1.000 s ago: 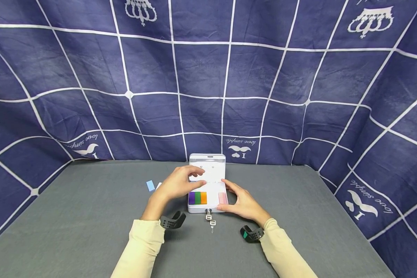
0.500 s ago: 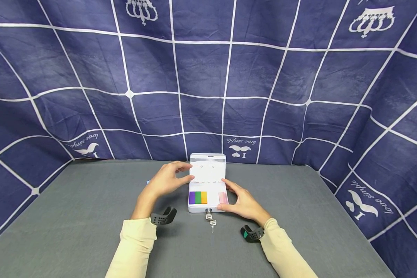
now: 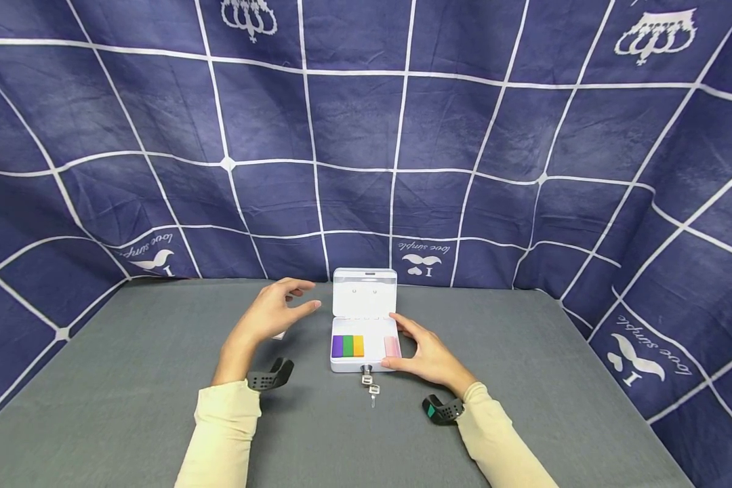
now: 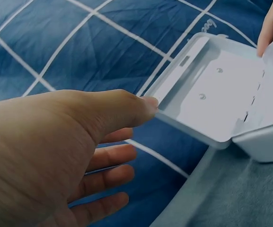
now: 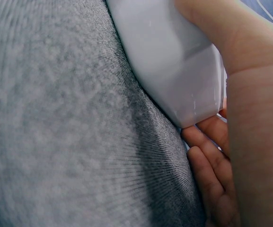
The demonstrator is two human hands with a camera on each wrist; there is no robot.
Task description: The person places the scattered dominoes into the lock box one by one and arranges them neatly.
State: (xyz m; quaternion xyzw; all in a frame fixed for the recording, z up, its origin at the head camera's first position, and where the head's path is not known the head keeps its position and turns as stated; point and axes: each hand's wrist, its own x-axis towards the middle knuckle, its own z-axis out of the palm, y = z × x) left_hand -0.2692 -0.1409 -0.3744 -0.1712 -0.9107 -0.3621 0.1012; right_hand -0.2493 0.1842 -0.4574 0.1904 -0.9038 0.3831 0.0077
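Note:
A white lock box (image 3: 375,330) stands on the table with its lid (image 3: 364,298) raised. Inside lie a purple block (image 3: 337,346), a green block (image 3: 348,346) and an orange block (image 3: 358,346) side by side at left, and pink pieces (image 3: 392,347) at right. My right hand (image 3: 423,354) grips the box's right side, thumb at the front corner and fingers farther back; the right wrist view shows fingertips against its wall. Left of the box, my left hand (image 3: 271,312) hovers with thumb and fingers spread apart, holding nothing.
Keys (image 3: 371,388) hang from the lock at the box's front. A small white piece (image 3: 278,335) shows partly under the left hand. Grey cloth (image 3: 128,379) covers the table, and a blue checked curtain (image 3: 354,135) rises behind it.
My left hand has moved left from over the box to beside it. It now hides the light blue piece seen earlier on the table. The right hand has stayed on the box.

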